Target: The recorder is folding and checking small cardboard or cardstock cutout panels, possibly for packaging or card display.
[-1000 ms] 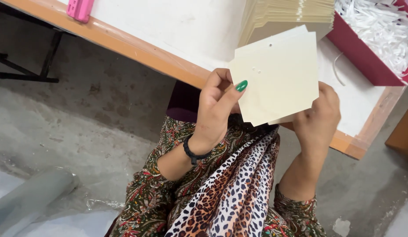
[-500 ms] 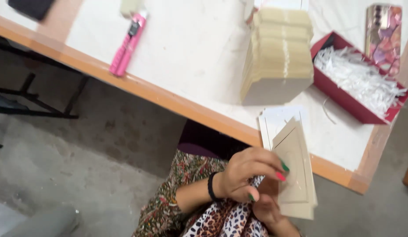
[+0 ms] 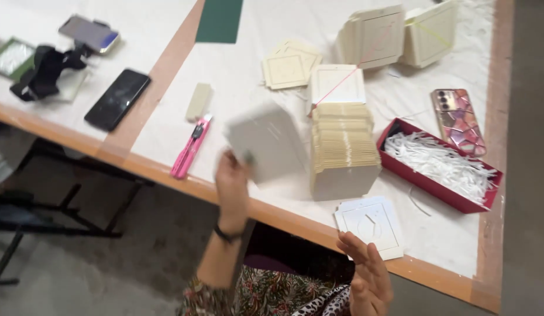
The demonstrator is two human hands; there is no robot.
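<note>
Left to right on the table (image 3: 167, 70): there's a black strap thing (image 3: 44, 73) with a phone (image 3: 88, 33) clipped above it, then a dark phone (image 3: 117, 98) lying flat, then a small beige block (image 3: 198, 101) and the pink cutter (image 3: 191, 146) near the front edge.

My left hand (image 3: 232, 181) is up over the table edge now, pinching a cream card (image 3: 266, 140) by its lower corner. A second ago I had the cards down in my lap with both hands on them, so this one has come up and swung left over the table. It's blurry with motion, so I can't say for sure if it's one card or a couple stacked.

Just right of it sits the tall stack of cards (image 3: 344, 149), with a single card tied in pink thread behind it (image 3: 337, 85) and more bundles (image 3: 371, 38) further back. Then the red box of white shredded paper (image 3: 439, 164) and a patterned pink phone (image 3: 458, 120) beyond it.

My right hand (image 3: 368, 275) has let go, it's open, fingers spread, holding nothing, hovering just below the loose white cards (image 3: 370, 225) at the table edge. So the holding is all on the left hand now.
</note>
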